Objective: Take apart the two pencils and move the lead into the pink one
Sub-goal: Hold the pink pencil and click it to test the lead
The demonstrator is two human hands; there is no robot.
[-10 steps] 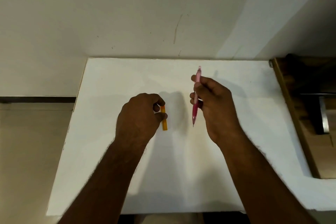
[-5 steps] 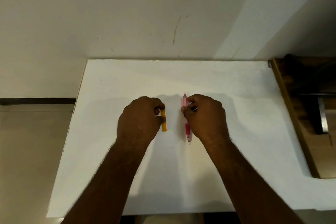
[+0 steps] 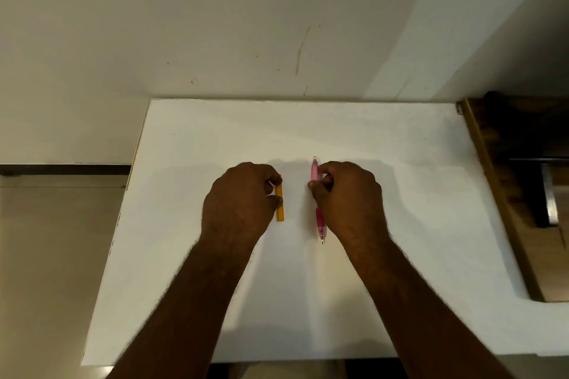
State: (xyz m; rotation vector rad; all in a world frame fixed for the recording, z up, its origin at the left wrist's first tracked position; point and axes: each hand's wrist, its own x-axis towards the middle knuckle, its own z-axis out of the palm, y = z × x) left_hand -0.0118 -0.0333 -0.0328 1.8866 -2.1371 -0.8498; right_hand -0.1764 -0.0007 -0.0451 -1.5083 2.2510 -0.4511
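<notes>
A white table (image 3: 400, 194) with two pencils on it.
The orange pencil (image 3: 279, 204) lies near the middle, a bit to the left. The pink pencil (image 3: 318, 218) lies just to its right, side by side with it, tip pointing to the near edge.

**Two hands, two pencils on a white table**

The left hand (image 3: 240, 200) pinches a short orange pencil (image 3: 279, 204). The right hand (image 3: 348, 197) grips a slim pink mechanical pencil (image 3: 320, 221), tip toward the person. Both pencils lie parallel, near each other, on the flat white tabletop (image 3: 184, 163).
</notes>
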